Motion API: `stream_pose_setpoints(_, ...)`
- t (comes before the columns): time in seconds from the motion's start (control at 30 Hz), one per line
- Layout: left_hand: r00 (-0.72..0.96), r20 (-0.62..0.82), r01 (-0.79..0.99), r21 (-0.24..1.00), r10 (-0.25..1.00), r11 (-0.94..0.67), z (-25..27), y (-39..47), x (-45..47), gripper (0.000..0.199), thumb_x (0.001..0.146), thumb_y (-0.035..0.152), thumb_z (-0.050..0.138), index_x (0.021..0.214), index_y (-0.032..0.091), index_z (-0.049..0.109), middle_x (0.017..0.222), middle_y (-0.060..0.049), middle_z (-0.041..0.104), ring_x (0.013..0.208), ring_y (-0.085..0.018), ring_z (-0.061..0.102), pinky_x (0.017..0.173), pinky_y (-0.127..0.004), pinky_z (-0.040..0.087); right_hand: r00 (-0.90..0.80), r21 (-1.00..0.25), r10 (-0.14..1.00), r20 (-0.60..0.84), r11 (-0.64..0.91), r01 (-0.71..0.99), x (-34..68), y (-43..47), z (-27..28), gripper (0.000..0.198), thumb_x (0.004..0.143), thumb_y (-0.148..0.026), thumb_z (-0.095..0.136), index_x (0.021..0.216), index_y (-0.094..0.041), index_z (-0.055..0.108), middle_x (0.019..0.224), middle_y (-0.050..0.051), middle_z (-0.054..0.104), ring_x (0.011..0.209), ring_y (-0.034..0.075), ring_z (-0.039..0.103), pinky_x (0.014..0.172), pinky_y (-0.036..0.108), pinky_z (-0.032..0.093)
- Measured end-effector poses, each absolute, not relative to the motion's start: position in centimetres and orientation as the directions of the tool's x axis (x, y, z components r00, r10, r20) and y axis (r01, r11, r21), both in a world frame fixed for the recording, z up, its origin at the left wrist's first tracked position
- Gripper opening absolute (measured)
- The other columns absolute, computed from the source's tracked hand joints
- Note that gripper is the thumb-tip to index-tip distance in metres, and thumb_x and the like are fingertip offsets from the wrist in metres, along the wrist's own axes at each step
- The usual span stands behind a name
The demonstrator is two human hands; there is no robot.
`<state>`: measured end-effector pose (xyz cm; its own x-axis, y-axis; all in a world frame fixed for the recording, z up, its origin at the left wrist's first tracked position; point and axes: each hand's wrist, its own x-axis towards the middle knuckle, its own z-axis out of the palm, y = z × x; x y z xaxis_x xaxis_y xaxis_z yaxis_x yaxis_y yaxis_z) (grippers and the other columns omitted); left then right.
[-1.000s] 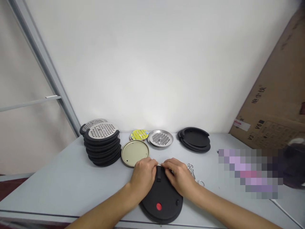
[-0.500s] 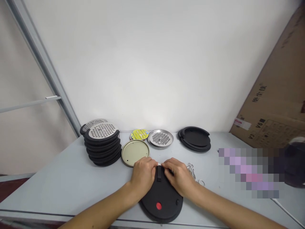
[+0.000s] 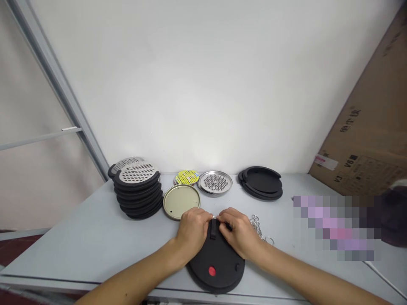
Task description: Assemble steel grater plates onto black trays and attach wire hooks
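Observation:
A black round grater holder (image 3: 219,258) lies with its back up near the table's front edge, marked by a red dot and a small dark knob. Both hands meet at its far end, above a short strap-like tab. There my left hand (image 3: 193,232) pinches a thin metal ring (image 3: 214,217), of which only a sliver shows. From the other side my right hand (image 3: 237,232) grips the same ring between thumb and fingers. Whether the ring passes through the tab is hidden. Just beyond the right hand lie several loose metal rings (image 3: 255,223).
A stack of black holders with grater plates (image 3: 140,186) stands at the left. Behind my hands are a gold round tray (image 3: 181,201), a yellow perforated disc (image 3: 187,177) and metal grater plates (image 3: 215,183). More black holders (image 3: 261,183) and a carton (image 3: 365,144) are right.
The view has shifted slightly. Both hands keep their pinch at the holder's far end, and less of the metal ring shows between the fingers. The holder stays in place.

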<state>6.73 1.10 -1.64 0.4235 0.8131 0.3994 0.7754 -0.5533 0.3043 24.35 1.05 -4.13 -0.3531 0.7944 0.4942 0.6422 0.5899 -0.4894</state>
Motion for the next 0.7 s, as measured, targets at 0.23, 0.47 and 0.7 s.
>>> stream_pose_setpoints(0.23,0.406,0.406,0.780,0.312,0.818,-0.542,-1.78,1.45,6.92,0.024,0.084,0.009,0.054,0.082,0.022,0.073,0.076,-0.003,0.072,0.073,-0.019,0.062,0.067,-0.029,0.041,-0.332,-0.452,0.774,0.540,0.599,0.662,24.30,1.03,-4.15,0.019,0.077,-0.002,0.049,0.070,-0.018,0.056,0.073,0.004,0.057,0.073,0.019,0.054,0.067,0.030,0.045)
stream_pose_setpoints(0.47,0.411,0.410,0.766,0.329,0.814,-0.552,-1.93,1.69,6.89,0.023,0.086,0.012,0.054,0.084,0.023,0.074,0.078,-0.003,0.073,0.073,-0.018,0.063,0.069,-0.028,0.042,-0.311,-0.437,0.781,0.542,0.578,0.689,24.30,1.14,-4.26,0.019,0.076,-0.003,0.049,0.066,-0.019,0.053,0.070,0.003,0.056,0.070,0.019,0.053,0.064,0.029,0.043)
stream_pose_setpoints(0.7,0.400,0.406,0.750,0.371,0.822,-0.548,-1.67,1.67,6.92,0.024,0.085,0.010,0.054,0.083,0.021,0.075,0.079,-0.003,0.074,0.074,-0.018,0.064,0.071,-0.029,0.044,-0.366,-0.387,0.782,0.505,0.584,0.714,24.07,1.09,-3.82,0.023,0.074,0.001,0.048,0.065,-0.019,0.052,0.068,0.003,0.055,0.072,0.019,0.054,0.065,0.028,0.044)
